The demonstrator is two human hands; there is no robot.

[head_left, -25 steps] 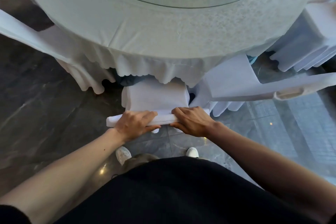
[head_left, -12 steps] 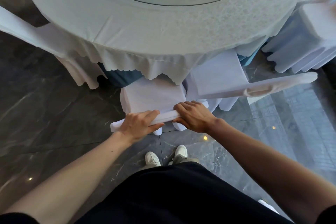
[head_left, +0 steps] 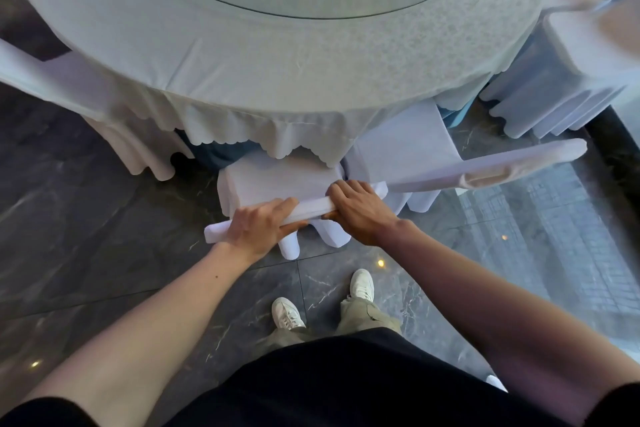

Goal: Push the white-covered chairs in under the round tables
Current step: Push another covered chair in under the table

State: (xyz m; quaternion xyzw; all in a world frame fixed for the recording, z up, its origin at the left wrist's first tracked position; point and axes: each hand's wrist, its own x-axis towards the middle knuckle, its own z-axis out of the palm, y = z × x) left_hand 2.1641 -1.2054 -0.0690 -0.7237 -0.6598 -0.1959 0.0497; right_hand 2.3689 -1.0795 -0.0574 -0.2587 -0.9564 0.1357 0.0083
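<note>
A white-covered chair [head_left: 273,180] stands right in front of me at the near edge of the round table [head_left: 242,55], which has a pale cloth and a glass top. The front of the chair's seat lies under the cloth's scalloped hem. My left hand [head_left: 259,227] grips the left part of the chair's top rail. My right hand [head_left: 360,210] grips the right part of the same rail. Both hands are closed over the white cover.
Another covered chair [head_left: 450,163] stands close on the right, its backrest angled out over the floor. More covered chairs sit at the far right [head_left: 561,87] and at the left [head_left: 69,80]. The floor [head_left: 86,253] is dark marble tile; my white shoes [head_left: 362,284] stand behind the chair.
The chair has slid forward, its seat further under the tablecloth hem. My feet have stepped forward behind it. Both hands keep their grip on the top rail.
</note>
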